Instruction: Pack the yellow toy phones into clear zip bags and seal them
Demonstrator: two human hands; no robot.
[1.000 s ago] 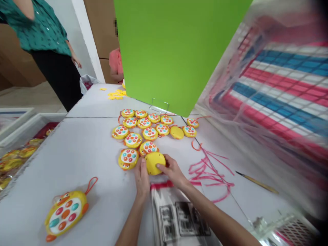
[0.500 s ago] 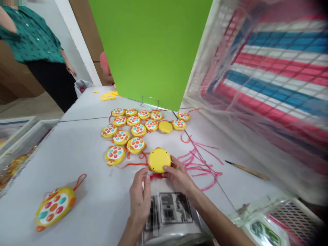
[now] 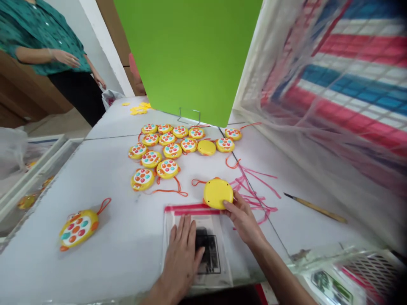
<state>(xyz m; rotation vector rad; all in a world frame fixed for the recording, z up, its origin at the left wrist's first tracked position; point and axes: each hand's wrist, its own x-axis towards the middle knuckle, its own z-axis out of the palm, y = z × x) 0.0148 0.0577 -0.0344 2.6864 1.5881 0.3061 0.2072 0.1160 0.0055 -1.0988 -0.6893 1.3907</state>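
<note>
My right hand (image 3: 242,215) grips a round yellow toy (image 3: 218,193) by its edge, plain back facing up, an orange cord loop sticking out to its left. Flat on a clear plastic bag (image 3: 211,279) lies my left hand (image 3: 182,252), fingers stretched out. The bag has a pink strip (image 3: 187,208) along its far edge and black print, partly under the hand. Beyond them several duck-like yellow toys (image 3: 168,168) with coloured buttons lie in loose rows. One of these, a yellow toy (image 3: 206,148), shows its plain back. Another button toy (image 3: 79,228) lies alone at the left.
Pink strips (image 3: 254,199) lie right of my right hand, with a wooden-handled pointed tool (image 3: 314,207) farther right. A green board (image 3: 190,55) stands at the back. Plastic-wrapped crates (image 3: 343,63) rise at the right. A co-worker in a green shirt (image 3: 51,34) stands at the left.
My right hand has carried the yellow toy to the right. My left hand has come down flat onto the bag. The co-worker's forearm now shows across the body.
</note>
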